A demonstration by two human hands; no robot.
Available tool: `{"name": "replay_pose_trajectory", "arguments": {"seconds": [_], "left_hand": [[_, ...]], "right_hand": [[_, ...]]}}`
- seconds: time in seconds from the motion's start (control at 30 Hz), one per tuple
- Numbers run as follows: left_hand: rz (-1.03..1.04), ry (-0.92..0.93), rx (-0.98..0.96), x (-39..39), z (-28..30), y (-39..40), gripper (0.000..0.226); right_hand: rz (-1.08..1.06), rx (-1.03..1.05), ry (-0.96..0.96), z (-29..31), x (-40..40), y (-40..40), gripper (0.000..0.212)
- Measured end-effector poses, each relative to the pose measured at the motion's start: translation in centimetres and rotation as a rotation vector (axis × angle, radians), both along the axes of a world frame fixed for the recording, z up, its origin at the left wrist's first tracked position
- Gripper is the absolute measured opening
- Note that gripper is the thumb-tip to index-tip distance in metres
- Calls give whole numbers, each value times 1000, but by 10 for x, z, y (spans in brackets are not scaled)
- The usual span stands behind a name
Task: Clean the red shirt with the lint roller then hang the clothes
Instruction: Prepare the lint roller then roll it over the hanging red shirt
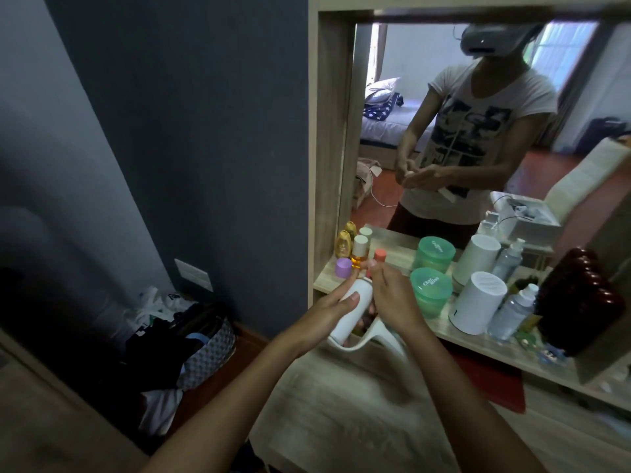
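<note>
White plastic is what both hands hold: the lint roller (353, 310). The left hand (333, 310) is wrapped around its fat roll. The right hand (392, 295) pinches at the top end of the roll (maybe peeling a sheet, but I cannot tell). The handle curves down under the hands, just in front of the shelf (491, 349) edge. A bit of red cloth (488, 380) shows under the shelf, near its right end. It may be the red shirt. I think the job has hardly begun. Rolling the shirt clean and hanging the clothes are both left to do.
</note>
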State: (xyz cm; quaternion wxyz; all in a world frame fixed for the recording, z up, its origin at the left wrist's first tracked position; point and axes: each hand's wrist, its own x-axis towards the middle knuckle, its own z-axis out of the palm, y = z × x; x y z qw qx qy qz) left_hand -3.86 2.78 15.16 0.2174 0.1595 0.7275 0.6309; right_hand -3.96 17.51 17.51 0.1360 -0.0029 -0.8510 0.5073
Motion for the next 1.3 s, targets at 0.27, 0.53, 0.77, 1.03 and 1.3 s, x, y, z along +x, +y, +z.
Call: {"name": "replay_pose_trajectory", "arguments": {"seconds": [0.27, 0.53, 0.77, 1.03, 1.3], "left_hand": [[5, 121, -82, 0, 4, -3, 50], [163, 191, -64, -18, 51, -38, 50], [288, 373, -190, -12, 62, -77, 59], [957, 767, -171, 11, 102, -206, 41], [1423, 925, -896, 80, 79, -385, 49]], "right_hand": [[123, -153, -96, -3, 9, 0, 44], [437, 89, -272, -5, 30, 4, 25], [402, 94, -261, -13, 10, -37, 30], [386, -77, -162, 6, -34, -147, 37], [577, -191, -100, 40, -32, -330, 45]]}}
